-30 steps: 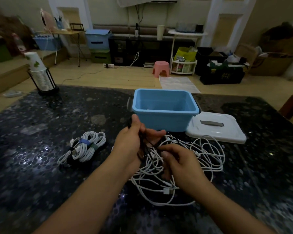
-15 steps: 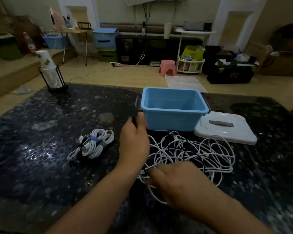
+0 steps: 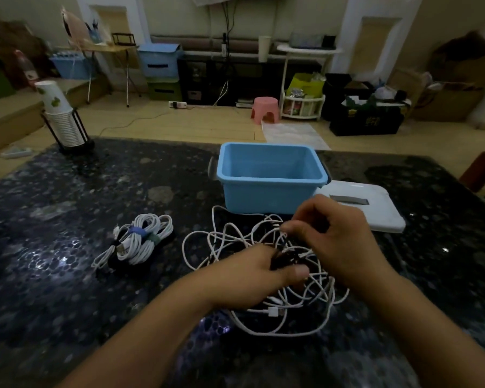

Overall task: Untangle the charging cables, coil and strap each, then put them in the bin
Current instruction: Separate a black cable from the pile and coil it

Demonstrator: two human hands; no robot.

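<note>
A tangle of white charging cables [image 3: 224,242] lies on the dark table in front of the blue bin [image 3: 272,180]. A black cable [image 3: 284,257] runs through the tangle. My left hand [image 3: 252,275] grips the black cable in the middle of the pile. My right hand [image 3: 331,233] hovers just above the pile, its fingers curled and pinching a cable strand. Left of the pile lie coiled white cables [image 3: 140,242] bound with a blue and a green strap. The bin looks nearly empty.
The bin's white lid [image 3: 375,211] lies to the right of the bin. A rack of stacked paper cups [image 3: 62,119] stands at the table's far left corner. Dark speckled tabletop [image 3: 53,219] stretches to the left. Beyond the table is a cluttered room floor.
My left hand dropped from beside the bin into the pile and took hold of the black cable. My right hand rose from the pile's near side to its far right.
</note>
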